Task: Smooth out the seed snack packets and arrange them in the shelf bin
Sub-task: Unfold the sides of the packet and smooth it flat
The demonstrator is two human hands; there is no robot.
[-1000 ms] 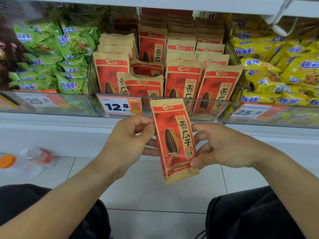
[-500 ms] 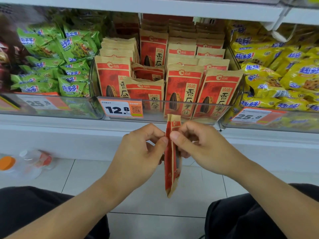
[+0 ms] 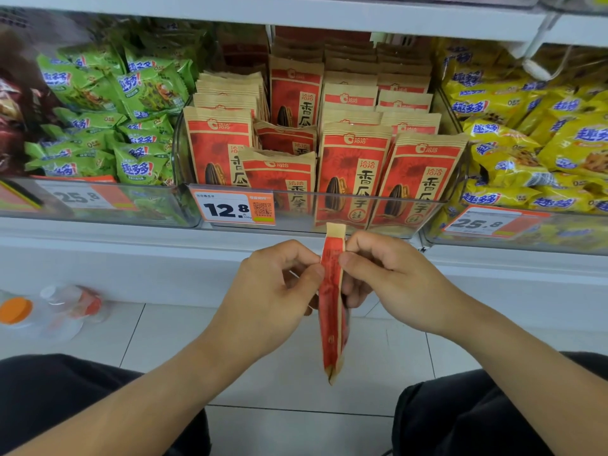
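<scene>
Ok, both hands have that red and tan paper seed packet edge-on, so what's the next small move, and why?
Probably turn the red and tan paper seed packet face-forward and stand it in the clear plastic shelf bin, likely in the lower second column. The left hand and right hand pinch it below the bin.

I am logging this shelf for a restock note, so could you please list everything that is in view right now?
Held seed packet: one, red and tan, edge-on to the camera, below the bin's front.
Shelved seed packets: many, red and tan, upright in rows in the middle bin.
Clear shelf bin: one, transparent, middle of the shelf.
Price tag 12.8: one, white and orange, on the bin's front, left part.
Green snack bags: many, in the bin to the left.
Yellow snack bags: many, in the bin to the right.
Plastic bottle: clear, orange cap, lying on the tiled floor at left.
Left hand: pinches the held packet.
Right hand: pinches it from the other side.
</scene>
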